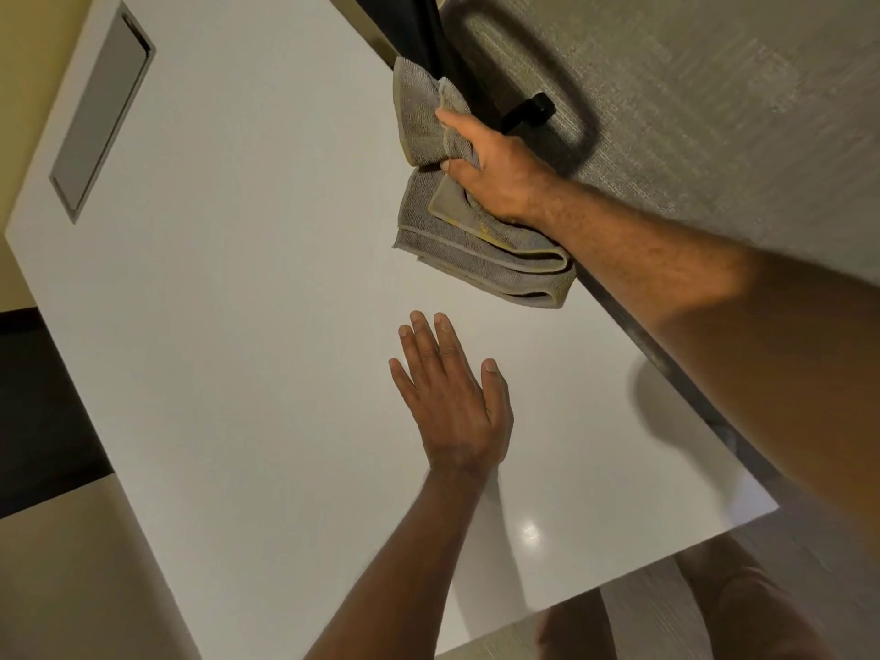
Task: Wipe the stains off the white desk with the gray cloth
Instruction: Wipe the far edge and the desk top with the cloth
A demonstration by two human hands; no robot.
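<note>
The gray cloth [476, 250], folded with a yellow-edged hem, lies at the right edge of the white desk [247, 297]. My right hand [500, 169] reaches in from the right and grips a bunched upper part of the cloth, lifting that fold off the surface. My left hand [452, 397] rests flat on the desk just below the cloth, fingers spread and holding nothing. I can make out no distinct stains on the desk surface from here.
A gray metal cable hatch [102, 121] is set into the desk at the far left. A dark chair frame [528, 111] stands beyond the desk's right edge over gray carpet [714, 88]. My legs [743, 607] show below the near edge.
</note>
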